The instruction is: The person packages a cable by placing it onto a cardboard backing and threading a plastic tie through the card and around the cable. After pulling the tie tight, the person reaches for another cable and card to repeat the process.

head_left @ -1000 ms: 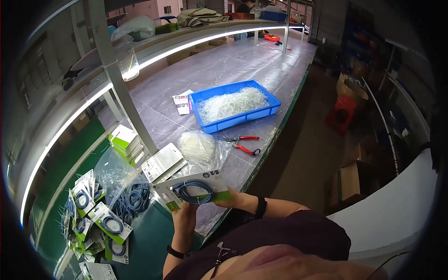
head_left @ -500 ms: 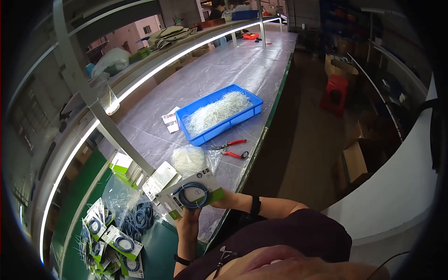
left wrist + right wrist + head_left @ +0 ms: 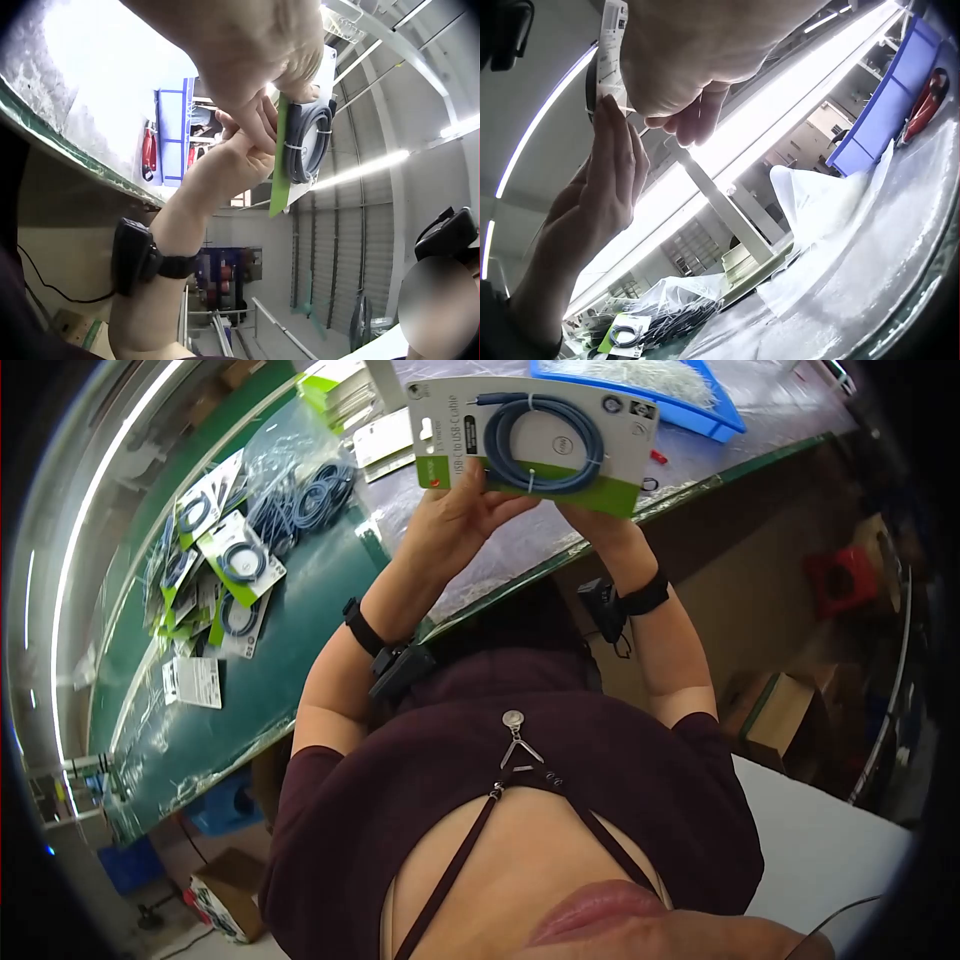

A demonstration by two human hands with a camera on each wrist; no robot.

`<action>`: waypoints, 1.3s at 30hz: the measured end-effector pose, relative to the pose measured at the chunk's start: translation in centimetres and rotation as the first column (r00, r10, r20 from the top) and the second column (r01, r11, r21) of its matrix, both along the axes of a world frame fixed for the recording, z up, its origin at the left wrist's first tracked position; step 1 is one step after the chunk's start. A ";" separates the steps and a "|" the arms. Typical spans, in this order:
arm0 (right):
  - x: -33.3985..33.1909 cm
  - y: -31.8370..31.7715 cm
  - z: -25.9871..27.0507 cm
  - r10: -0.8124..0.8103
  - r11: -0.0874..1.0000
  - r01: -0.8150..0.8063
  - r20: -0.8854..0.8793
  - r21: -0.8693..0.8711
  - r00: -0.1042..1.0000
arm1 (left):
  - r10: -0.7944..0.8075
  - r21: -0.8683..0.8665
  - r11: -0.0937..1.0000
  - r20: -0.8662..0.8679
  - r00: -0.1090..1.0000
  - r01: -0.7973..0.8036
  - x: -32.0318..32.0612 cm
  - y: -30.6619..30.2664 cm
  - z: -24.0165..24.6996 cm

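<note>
A carded USB-C cable point(image 3: 544, 445), a blue-grey coil tied with pale ties to a white and green card, is held up in front of the person with its printed side toward the head camera. My left hand point(image 3: 455, 520) grips the card's lower left part, thumb on the front and fingers behind. On the other side, my right hand point(image 3: 600, 525) holds the card from behind its lower right edge, most of its fingers hidden by the card in the head view. In the left wrist view the carded cable point(image 3: 309, 142) appears edge-on, between both hands.
Several carded cables point(image 3: 240, 550) lie heaped on the green table section at the left, beside loose coiled cables point(image 3: 322, 495) and a clear plastic bag point(image 3: 285, 445). A blue tray point(image 3: 720, 425) of pale ties stands behind. Red-handled cutters point(image 3: 148, 154) lie near the table edge.
The head view has tipped downward, so the torso fills more of it. The carded cable now appears higher and larger, facing the camera more squarely, still between both hands.
</note>
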State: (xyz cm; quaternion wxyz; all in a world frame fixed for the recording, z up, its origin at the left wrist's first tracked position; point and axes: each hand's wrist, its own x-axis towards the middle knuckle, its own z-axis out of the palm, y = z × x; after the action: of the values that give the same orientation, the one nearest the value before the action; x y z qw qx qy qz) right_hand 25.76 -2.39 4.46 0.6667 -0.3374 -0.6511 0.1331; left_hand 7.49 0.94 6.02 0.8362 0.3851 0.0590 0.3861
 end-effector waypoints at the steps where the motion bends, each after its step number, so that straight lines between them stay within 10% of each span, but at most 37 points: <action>1: -0.1 0.2 0.5 -0.110 0.990 0.098 0.118 0.105 0.987 | -0.041 0.002 0.999 0.040 0.998 0.041 0.0 0.0 0.2; 10: -1.8 1.3 -0.4 -0.355 0.917 0.311 0.157 0.250 0.922 | 0.047 -0.003 0.999 -0.023 0.999 -0.047 -1.0 2.4 -0.6; 13: 1.3 2.4 -0.9 -0.184 0.875 0.120 -0.093 -0.470 0.978 | 0.207 0.225 0.960 -0.174 0.963 -0.165 -2.8 5.2 0.0; 18: 1.4 4.3 1.4 -0.191 0.888 -0.023 -0.414 -0.459 0.890 | 0.327 0.344 0.911 -0.263 0.908 -0.228 -4.2 7.8 -0.8; 21: -2.1 5.7 1.2 -0.369 0.890 0.441 0.391 -0.112 0.844 | 0.403 0.326 0.891 -0.251 0.880 -0.315 -3.3 7.5 -1.6; 25: -2.6 7.1 0.6 -0.230 0.851 0.373 0.375 -0.371 0.898 | 0.403 0.354 0.888 -0.294 0.867 -0.293 -4.3 8.3 -2.1; 30: -3.2 9.0 -2.4 -0.307 0.867 0.416 0.364 -0.276 0.880 | 0.537 0.602 0.758 -0.355 0.765 -0.253 -4.6 8.8 -2.4; 34: -4.4 9.4 -2.7 -0.288 0.825 0.385 0.278 -0.414 0.916 | 0.567 0.564 0.787 -0.501 0.654 -0.251 -5.0 9.6 -1.1; 37: -6.1 10.4 -1.6 -0.156 0.811 -0.048 -0.294 -0.583 0.943 | 0.615 0.352 0.777 -0.248 0.749 -0.522 -5.0 10.9 -3.1; 39: -6.9 11.0 -2.2 -0.152 0.825 -0.011 -0.240 -0.565 0.959 | 0.545 0.304 0.833 -0.300 0.783 -0.463 -4.6 10.5 -4.3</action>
State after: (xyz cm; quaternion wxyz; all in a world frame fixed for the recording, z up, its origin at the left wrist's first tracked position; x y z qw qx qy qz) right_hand 18.83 8.64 2.27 0.6262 -0.5204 -0.4715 0.3388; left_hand 2.90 11.39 1.70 0.6282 0.5089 0.2767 0.5195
